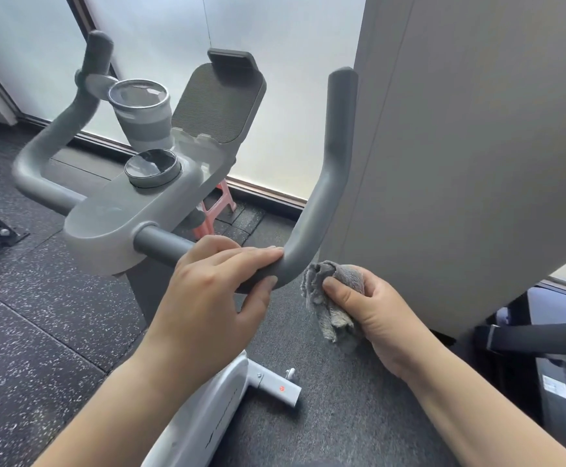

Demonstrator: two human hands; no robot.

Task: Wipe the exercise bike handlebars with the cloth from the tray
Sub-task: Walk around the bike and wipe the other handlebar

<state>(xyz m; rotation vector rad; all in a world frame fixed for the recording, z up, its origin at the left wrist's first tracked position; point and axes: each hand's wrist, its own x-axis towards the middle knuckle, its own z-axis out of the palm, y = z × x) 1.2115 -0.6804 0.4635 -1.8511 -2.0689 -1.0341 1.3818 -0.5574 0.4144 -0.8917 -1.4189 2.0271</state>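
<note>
Now left hand wrapped over the right handlebar at its bend, fingers on top, thumb curled underneath. Just to that hand's right, right hand bunched around a crumpled grey cloth, thumb pressed across the folds, cloth close under the bar's curve, contact with it not clear. Beyond the left hand, bike console with round display, tablet holder and cup further up.

right handlebar tip: behind panel | cloth: partly in-hand
</note>
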